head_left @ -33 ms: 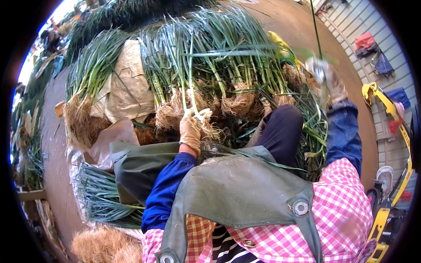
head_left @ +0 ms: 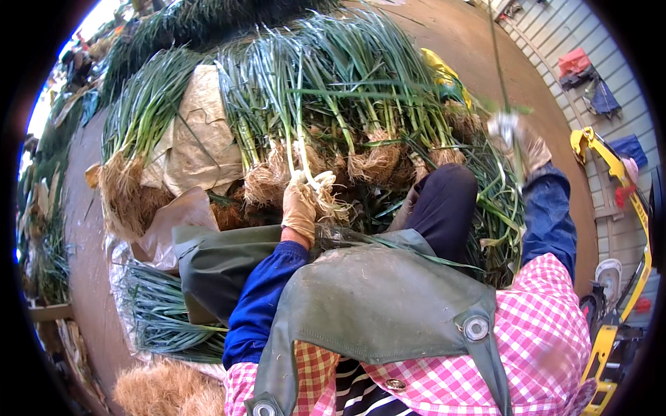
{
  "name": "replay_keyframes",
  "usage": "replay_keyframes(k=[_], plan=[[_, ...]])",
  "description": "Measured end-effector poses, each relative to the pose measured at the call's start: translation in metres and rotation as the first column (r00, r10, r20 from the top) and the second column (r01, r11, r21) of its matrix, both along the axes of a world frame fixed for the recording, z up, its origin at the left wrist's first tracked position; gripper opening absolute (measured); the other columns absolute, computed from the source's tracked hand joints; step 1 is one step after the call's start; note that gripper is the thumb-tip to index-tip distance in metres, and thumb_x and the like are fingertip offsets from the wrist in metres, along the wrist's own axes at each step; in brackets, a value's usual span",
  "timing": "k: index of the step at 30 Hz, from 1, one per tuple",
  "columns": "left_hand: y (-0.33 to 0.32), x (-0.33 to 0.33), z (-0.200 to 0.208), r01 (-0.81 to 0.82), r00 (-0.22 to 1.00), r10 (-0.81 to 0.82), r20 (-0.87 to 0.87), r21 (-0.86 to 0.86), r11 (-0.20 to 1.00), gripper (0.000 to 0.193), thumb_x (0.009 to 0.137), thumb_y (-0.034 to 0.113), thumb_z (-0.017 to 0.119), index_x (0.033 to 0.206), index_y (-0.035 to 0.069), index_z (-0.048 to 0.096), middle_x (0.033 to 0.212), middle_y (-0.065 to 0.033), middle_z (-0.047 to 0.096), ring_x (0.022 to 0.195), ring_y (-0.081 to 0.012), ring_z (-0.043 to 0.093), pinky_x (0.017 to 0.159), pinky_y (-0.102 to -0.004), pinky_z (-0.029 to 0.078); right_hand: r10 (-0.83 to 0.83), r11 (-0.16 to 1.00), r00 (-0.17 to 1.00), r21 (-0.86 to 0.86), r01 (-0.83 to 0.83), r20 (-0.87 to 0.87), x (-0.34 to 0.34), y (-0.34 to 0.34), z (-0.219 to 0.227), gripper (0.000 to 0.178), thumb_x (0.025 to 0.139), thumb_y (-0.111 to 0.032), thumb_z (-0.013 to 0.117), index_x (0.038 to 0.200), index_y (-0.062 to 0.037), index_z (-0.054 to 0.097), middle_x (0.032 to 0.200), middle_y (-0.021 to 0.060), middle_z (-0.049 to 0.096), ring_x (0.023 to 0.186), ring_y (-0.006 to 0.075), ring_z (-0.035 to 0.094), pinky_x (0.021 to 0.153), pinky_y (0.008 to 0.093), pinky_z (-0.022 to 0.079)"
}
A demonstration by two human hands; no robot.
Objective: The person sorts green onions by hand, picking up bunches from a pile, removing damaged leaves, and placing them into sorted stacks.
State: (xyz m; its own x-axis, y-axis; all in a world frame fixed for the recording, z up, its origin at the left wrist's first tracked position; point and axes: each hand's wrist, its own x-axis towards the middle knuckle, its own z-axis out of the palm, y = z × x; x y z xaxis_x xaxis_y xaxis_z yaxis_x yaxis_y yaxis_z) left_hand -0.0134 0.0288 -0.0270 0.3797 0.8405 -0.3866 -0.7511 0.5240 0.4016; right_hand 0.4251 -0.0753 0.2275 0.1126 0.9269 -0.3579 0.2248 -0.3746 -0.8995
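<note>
My left hand (head_left: 299, 210), in a tan glove, is closed round the white stems of a few green onions (head_left: 297, 128). Their leaves stretch away from me over the pile, and pale roots (head_left: 329, 197) stick out beside the fingers. Out to the right, my gloved right hand (head_left: 522, 144) is raised and partly blurred. A long thin green leaf (head_left: 500, 62) stands up from its closed fingers. Just beyond my left hand lies a row of green onions (head_left: 388, 76) with brown, stringy roots (head_left: 374, 163) toward me.
A separate onion bundle (head_left: 142, 135) lies at the left by a tan sack (head_left: 205, 128). Loose leaves (head_left: 496, 215) heap beside my right knee (head_left: 447, 204). More onions (head_left: 166, 312) and a root clump (head_left: 166, 388) sit near left. A yellow metal arm (head_left: 617, 166) stands far right.
My right hand has shifted slightly right and nearer to me, and the leaf in it has swung a little. My left hand keeps its hold on the onion stems.
</note>
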Motion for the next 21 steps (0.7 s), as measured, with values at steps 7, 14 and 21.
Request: replay_keyframes(k=[7, 14, 21], plan=[[-0.022, 0.011, 0.049, 0.255, 0.959, -0.267, 0.093, 0.128, 0.959, 0.025, 0.088, 0.013, 0.060, 0.108, -0.003, 0.059, 0.078, -0.0052, 0.060, 0.060, -0.0123, 0.055, 0.049, -0.0253, 0.048, 0.267, 0.964, 0.192, -0.264, -0.042, 0.944, 0.064, -0.002, -0.114, 0.020, 0.092, -0.027, 0.052, 0.096, -0.0119, 0.064, 0.084, 0.0019, 0.067, 0.075, 0.0165, 0.061, 0.072, 0.0350, 0.048], [-0.032, -0.014, 0.097, -0.029, 0.990, -0.007, 0.137, 0.261, 0.965, 0.028, 0.090, 0.014, 0.056, 0.114, 0.000, 0.055, 0.081, -0.0017, 0.057, 0.062, -0.0120, 0.050, 0.055, -0.0243, 0.046, 0.297, 0.950, 0.667, -0.138, -0.281, 0.683, -0.160, 0.159, -0.186, 0.042, 0.083, -0.038, 0.061, 0.107, -0.0029, 0.065, 0.099, 0.0181, 0.067, 0.089, 0.0297, 0.064, 0.078, 0.0403, 0.049], [-0.013, -0.016, 0.031, 0.200, 0.961, -0.151, -0.233, 0.203, 0.959, 0.040, 0.087, 0.010, 0.055, 0.124, -0.003, 0.052, 0.109, -0.0163, 0.062, 0.086, -0.0266, 0.065, 0.066, -0.0345, 0.055, 0.336, 0.941, 0.773, -0.216, -0.259, 0.539, -0.209, 0.163, -0.271, 0.030, 0.077, -0.032, 0.067, 0.088, -0.0042, 0.070, 0.079, 0.0133, 0.069, 0.073, 0.0261, 0.066, 0.068, 0.0366, 0.051]])
